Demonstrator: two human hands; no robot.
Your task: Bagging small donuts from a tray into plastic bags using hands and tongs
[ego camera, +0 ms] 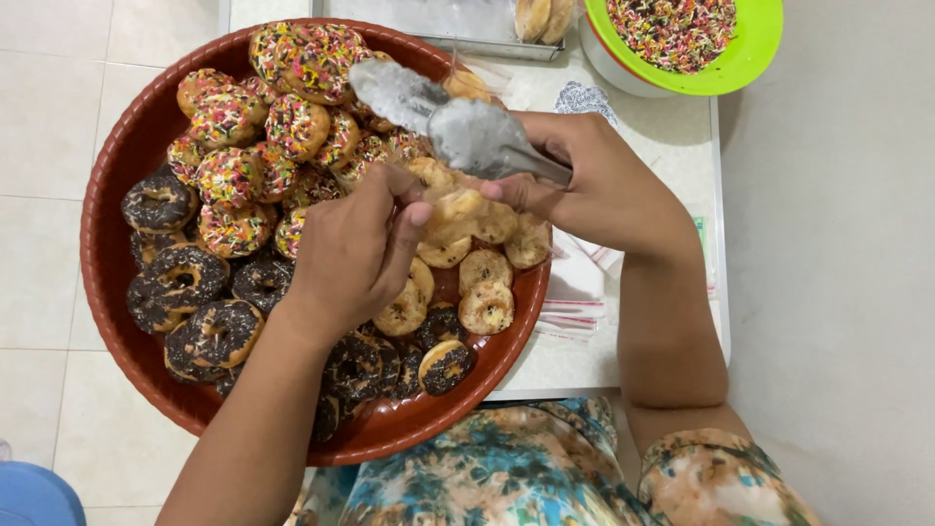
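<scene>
Gripped in the right hand (594, 185), a pair of metal tongs with flat spoon-shaped ends (443, 122) points up and to the left over the tray, its two ends parted; the fingers are wrapped tight around the handle. Both hands meet over the middle of the tray, where the left hand (355, 248), fingers curled and thumb tip pressed forward, pinches the edge of a clear plastic bag holding plain pale doughnuts (467, 216) (the bag's film is hard to trace, so how far it reaches cannot be told).

Beneath them lies the big round red-brown plastic tray (117, 166), resting partly on the white table (662, 146) and jutting out over the pale tiled floor (49, 117). Its upper part is heaped with small doughnuts coated in multicoloured sprinkles (292, 97), its lower left with chocolate-sprinkled dark doughnuts (185, 282), and its right side with plain glazed ring doughnuts (485, 292).

At the table's far edge sits a lime-green bowl of coloured sprinkles (750, 54), and beside it a metal tray (467, 24). Near the right wrist, a stack of empty clear bags with red strips (575, 302) lies just beside the tray's rim.
</scene>
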